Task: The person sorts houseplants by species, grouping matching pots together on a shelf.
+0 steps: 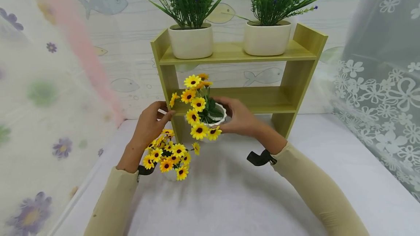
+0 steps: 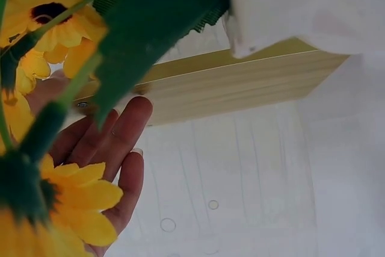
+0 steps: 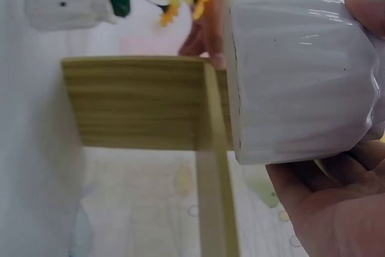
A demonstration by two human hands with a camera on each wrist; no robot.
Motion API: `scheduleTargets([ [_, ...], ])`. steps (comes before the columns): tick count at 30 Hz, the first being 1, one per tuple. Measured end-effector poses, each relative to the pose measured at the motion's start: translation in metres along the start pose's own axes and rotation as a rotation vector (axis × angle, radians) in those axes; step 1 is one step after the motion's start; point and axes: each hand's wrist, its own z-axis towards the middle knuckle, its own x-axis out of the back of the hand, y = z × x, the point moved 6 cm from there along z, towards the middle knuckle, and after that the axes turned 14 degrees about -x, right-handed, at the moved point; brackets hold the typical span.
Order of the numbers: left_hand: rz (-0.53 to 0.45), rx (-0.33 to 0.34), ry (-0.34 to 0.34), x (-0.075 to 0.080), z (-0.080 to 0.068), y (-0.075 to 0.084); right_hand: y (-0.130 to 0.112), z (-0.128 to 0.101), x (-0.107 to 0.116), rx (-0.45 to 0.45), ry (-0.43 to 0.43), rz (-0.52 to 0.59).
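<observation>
1. Your right hand [image 1: 241, 119] grasps the white ribbed ceramic pot of yellow sunflowers [image 1: 214, 115]; in the right wrist view the fingers curl round its wall, palm underneath.
2. That pot is at the left end of the lower shelf of the small light-green wooden two-tier rack [image 1: 262, 99]. Its base looks level with the shelf edge, but whether it rests on the board or is held just off it cannot be told from these views.
3. Your left hand [image 1: 151, 123] has its fingers straight and relaxed, tips at the rack's left upright, gripping nothing (the left wrist view shows loose fingers beside the wood).
4. A second white pot of yellow sunflowers [image 1: 168, 156] stands on the white tabletop [image 1: 229, 199] beneath your left wrist, untouched.
5. The top shelf already carries two cream pots of green grass with purple blooms [image 1: 191, 41].
6. Judgement on progress: top tier filled; lower tier is receiving its first sunflower pot, not yet released; the second pot remains to be shelved. Roughly past the midpoint.
</observation>
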Motion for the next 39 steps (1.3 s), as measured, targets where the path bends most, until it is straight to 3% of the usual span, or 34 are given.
scheduleTargets([
  [9, -0.004, 0.011, -0.005, 0.0, 0.0, 0.0, -0.015, 0.024, 0.013, 0.011, 0.02, 0.012],
  [20, -0.002, 0.013, -0.005, -0.003, 0.001, -0.002, 0.005, 0.047, 0.027, -0.101, 0.096, -0.047],
  [39, 0.006, 0.013, -0.004, 0.0, 0.001, -0.001, 0.023, 0.074, 0.021, -0.224, 0.104, 0.099],
])
